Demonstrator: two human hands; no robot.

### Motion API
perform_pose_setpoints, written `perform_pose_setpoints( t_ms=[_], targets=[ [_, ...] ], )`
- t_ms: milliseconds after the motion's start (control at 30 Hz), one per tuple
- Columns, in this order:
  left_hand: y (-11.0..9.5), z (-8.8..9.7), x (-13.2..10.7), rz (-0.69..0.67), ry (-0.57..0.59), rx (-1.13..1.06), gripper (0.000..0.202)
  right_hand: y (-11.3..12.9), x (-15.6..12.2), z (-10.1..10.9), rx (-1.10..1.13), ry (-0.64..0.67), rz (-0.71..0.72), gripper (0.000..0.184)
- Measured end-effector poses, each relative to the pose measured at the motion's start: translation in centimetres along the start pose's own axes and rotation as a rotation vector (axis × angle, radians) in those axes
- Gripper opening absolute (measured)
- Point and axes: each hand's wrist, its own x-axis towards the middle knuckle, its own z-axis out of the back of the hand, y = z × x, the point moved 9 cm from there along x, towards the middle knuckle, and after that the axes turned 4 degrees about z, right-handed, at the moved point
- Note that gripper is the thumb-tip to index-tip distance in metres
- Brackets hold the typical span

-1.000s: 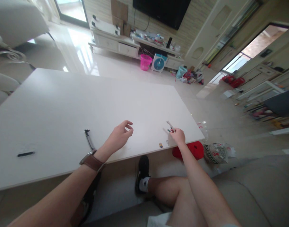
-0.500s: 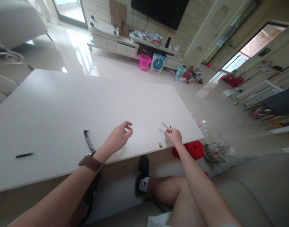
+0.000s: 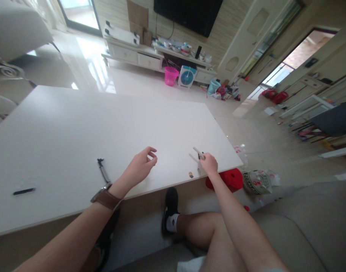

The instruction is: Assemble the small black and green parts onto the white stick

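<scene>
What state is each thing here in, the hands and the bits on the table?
Left hand: empty, fingers loosely curled.
Right hand: pinching the white strip.
White strip: held, tilted above the table.
Black tool: lying flat, untouched.
Black stick: lying flat, untouched.
Small piece: lying by the table's edge.

My left hand (image 3: 140, 166) hovers palm inward, fingers loosely curled, thumb and forefinger slightly apart. My right hand (image 3: 209, 164) is pinched closed, its forearm stretched straight forward.
</scene>
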Motion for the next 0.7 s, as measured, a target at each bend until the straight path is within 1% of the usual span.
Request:
perform_pose_setpoints(
  t_ms=[267,533,700],
  targets=[
    [-0.1,0.2,0.0,-0.001,-0.013,0.001,0.030,0.3,-0.1,0.0,-0.048,0.025,0.029,0.022],
    [-0.2,0.3,-0.1,-0.004,-0.017,0.002,0.029,-0.9,0.1,0.3,-0.067,0.020,-0.035,0.023],
    [-0.3,0.4,-0.1,-0.001,-0.023,0.006,0.028,-0.7,0.1,0.5,-0.060,0.021,-0.034,0.024]
  ],
)
